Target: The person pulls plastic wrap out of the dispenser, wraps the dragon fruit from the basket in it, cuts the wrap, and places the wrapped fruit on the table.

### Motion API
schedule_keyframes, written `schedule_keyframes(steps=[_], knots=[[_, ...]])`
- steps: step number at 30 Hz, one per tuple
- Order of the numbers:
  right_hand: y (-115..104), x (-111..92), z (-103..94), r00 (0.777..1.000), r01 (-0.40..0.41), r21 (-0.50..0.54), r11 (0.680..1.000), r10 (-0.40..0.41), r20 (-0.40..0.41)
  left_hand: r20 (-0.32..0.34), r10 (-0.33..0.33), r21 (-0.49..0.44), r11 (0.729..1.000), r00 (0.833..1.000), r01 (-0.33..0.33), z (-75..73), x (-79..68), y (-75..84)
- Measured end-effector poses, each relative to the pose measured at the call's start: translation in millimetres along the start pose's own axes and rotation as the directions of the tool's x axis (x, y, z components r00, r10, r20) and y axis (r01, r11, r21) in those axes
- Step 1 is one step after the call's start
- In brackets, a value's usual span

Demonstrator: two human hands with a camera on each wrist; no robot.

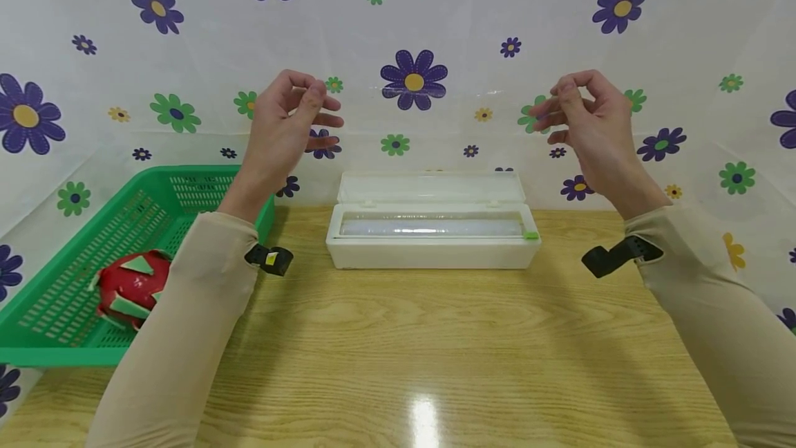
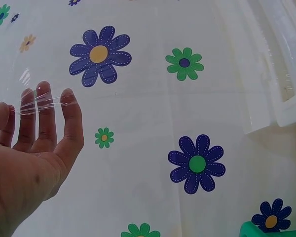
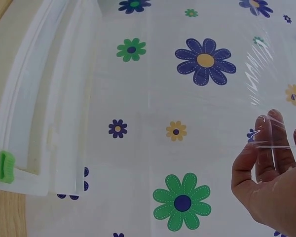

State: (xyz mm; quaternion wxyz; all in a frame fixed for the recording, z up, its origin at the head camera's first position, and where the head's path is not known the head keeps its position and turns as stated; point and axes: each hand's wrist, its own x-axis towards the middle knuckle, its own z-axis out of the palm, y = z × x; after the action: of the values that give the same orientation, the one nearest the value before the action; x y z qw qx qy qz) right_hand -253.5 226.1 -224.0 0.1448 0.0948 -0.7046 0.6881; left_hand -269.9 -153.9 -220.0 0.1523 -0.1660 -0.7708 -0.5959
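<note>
Nearest us, across the bottom of the frame, lies the wood-grain desk (image 1: 348, 337), with the green basket (image 1: 62, 357) at lower left carrying a red fruit (image 1: 138, 285) with pale green flaps. Beyond, at centre, sits the white box (image 1: 433, 256), its lid (image 1: 430, 187) raised at the back, a roll (image 1: 429, 228) inside and a green slider (image 1: 531, 235) at the right end. Above it, in the upper half, our left grip (image 1: 280, 123) and right grip (image 1: 593, 123) each pinch clear film (image 3: 257, 79) between thumb and fingers, well apart; the film appears to span them. We would do well to hold both corners level, pull evenly, and spare the slack gathering across the fingers, since it will probably cling to itself. Against the flowered sheet (image 1: 205, 54) behind, only glints betray the film; its lower edge is lost to us, sleeve hides part of the basket, and both forearms are cut off below.
</note>
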Motion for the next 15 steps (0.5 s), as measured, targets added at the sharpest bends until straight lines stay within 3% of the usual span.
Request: schedule_keyframes(steps=[15], knots=[[-3.8, 2.2, 0.3, 1.000, -0.005, 0.022, 1.000, 0.005, -0.014, -0.005, 0.008, -0.021, 1.000, 1.000, -0.008, -0.9, 1.4, 4.2]])
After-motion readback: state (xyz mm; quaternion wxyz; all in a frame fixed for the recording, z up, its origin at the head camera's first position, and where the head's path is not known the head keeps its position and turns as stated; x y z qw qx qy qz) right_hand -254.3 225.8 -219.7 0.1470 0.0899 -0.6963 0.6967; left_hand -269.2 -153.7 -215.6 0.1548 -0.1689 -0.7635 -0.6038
